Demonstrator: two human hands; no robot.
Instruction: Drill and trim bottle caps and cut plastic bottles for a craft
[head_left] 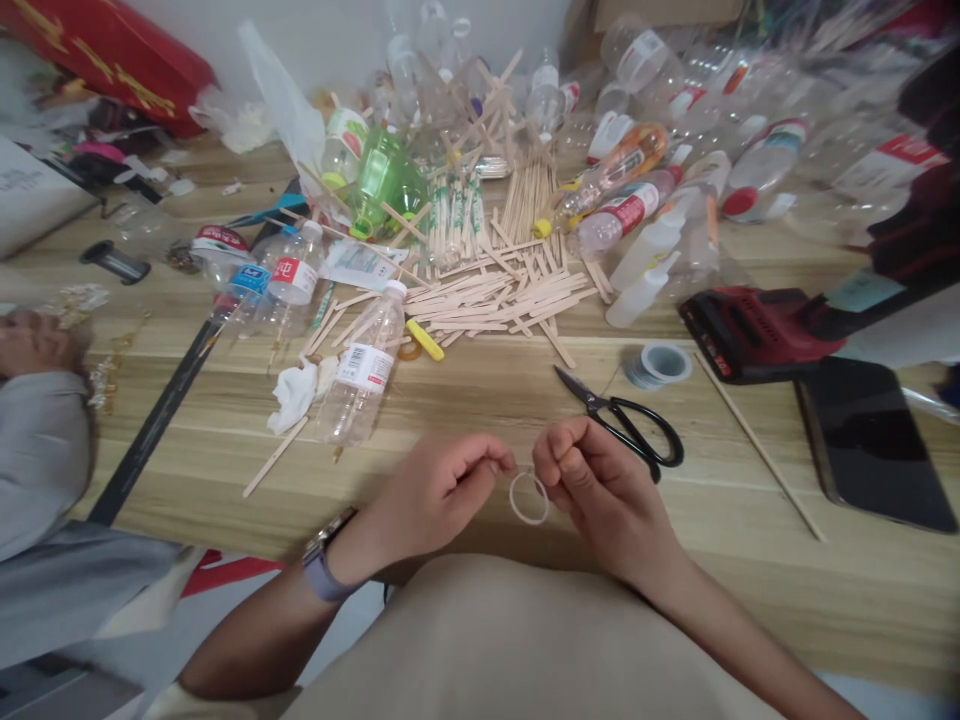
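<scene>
My left hand (442,490) and my right hand (592,490) meet near the front edge of the wooden table (480,400). Both pinch a small white ring (529,498), a thin band, which hangs between the fingertips. My left wrist wears a watch with a purple strap (324,568). Black scissors (626,420) lie just beyond my right hand. An empty clear plastic bottle (364,370) lies on its side beyond my left hand.
A heap of flat wooden sticks (495,290) covers the table's middle, with many empty bottles (637,190) behind. A roll of wire (658,363), a red tool (750,330), a black phone (870,440) and a long skewer (757,445) lie to the right. Another person's grey sleeve (37,460) is at left.
</scene>
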